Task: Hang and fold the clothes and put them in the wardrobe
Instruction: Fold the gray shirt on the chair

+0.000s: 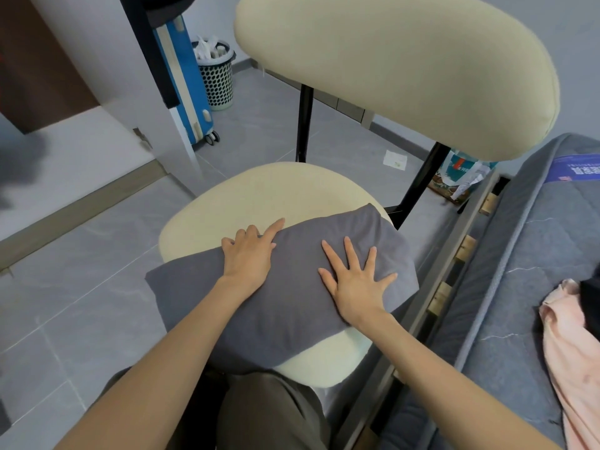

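A folded grey garment lies across the cream seat of a chair, overhanging the seat on the left and right. My left hand rests on its upper edge, index finger stretched along the fold, other fingers bent. My right hand lies flat on the cloth with fingers spread wide. A pink garment lies on the bed at the right, beside something dark at the frame edge.
The chair's cream backrest rises ahead. A grey mattress on a slatted frame runs along the right. A white wardrobe panel, a blue suitcase and a mesh bin stand at the back left on the grey tiled floor.
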{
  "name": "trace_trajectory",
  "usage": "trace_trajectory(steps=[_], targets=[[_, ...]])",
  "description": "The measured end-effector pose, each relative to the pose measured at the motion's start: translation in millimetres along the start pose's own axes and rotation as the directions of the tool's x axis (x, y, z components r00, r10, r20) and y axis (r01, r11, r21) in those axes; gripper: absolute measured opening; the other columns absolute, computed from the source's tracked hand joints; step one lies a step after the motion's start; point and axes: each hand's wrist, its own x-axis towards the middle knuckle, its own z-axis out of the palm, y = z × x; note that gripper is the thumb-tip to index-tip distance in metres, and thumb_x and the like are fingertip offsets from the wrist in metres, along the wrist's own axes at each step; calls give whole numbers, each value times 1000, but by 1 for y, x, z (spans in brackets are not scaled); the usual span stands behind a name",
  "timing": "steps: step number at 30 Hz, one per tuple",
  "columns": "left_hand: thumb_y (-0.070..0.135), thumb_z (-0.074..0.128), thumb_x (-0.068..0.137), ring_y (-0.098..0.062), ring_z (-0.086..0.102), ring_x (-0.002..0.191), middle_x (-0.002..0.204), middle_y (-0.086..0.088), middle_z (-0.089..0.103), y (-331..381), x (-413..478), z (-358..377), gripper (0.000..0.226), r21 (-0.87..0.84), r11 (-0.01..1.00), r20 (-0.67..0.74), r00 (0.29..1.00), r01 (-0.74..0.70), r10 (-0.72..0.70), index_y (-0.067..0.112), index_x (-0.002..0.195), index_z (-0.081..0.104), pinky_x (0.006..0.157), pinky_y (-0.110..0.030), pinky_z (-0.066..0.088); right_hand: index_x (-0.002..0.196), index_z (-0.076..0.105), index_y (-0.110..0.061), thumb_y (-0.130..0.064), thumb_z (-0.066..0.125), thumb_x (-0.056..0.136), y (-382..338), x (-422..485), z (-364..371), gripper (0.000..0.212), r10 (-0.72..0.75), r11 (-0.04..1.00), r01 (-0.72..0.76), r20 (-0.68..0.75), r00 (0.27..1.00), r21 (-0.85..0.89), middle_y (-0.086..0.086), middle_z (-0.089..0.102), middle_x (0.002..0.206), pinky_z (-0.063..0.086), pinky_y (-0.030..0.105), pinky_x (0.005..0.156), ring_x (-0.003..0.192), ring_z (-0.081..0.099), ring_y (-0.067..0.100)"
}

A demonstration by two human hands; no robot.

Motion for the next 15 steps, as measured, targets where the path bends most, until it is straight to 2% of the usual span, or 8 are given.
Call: trace_trajectory(steps=[2,4,7,10,13,15], targets=[[28,29,105,-25,43,108,117,-6,46,2,2,-2,43,-27,1000,8,1000,11,-10,37,147,30,93,-40,28,151,4,-47,-55,19,101,-1,-6,-5,53,-3,999,4,-29,1000,32,-5,-3,162,10,68,110,147,-6,36],[33,32,104,-26,43,110,119,-7,46,5,2,-4,41,-37,999,0,1000,14,-14,32,144,37,94,-40,30,149,23,-39,-50,30,101,-3,-22,-8,50,0,1000,5,-166,986,28,3,15,158,24,54,109,141,14,33],[40,36,102,-27,41,115,124,-9,45,16,6,-7,44,-71,997,23,999,-20,21,28,144,37,99,-40,30,140,41,-33,-48,41,97,0,-52,-1,46,31,997,-6,-353,935,73,5,40,126,41,35,90,112,36,24],[40,37,102,-29,40,120,130,-11,44,32,13,-8,45,-131,990,58,997,-49,57,26,145,36,102,-41,28,141,32,-34,-51,37,98,6,-82,7,47,124,973,-61,-279,952,225,3,45,109,50,32,76,97,48,20],[38,41,101,-30,39,122,132,-11,44,45,19,-8,46,-149,987,78,994,-64,77,27,146,34,103,-42,28,145,16,-35,-54,29,99,13,-96,13,51,152,957,-99,-183,971,273,3,59,102,54,37,71,89,60,21],[35,43,100,-31,42,120,130,-12,46,49,23,-6,46,-127,990,92,993,-58,70,28,145,35,101,-43,29,147,12,-36,-53,34,99,12,-99,15,56,157,917,-93,-138,978,389,-1,65,94,54,36,69,82,63,19]])
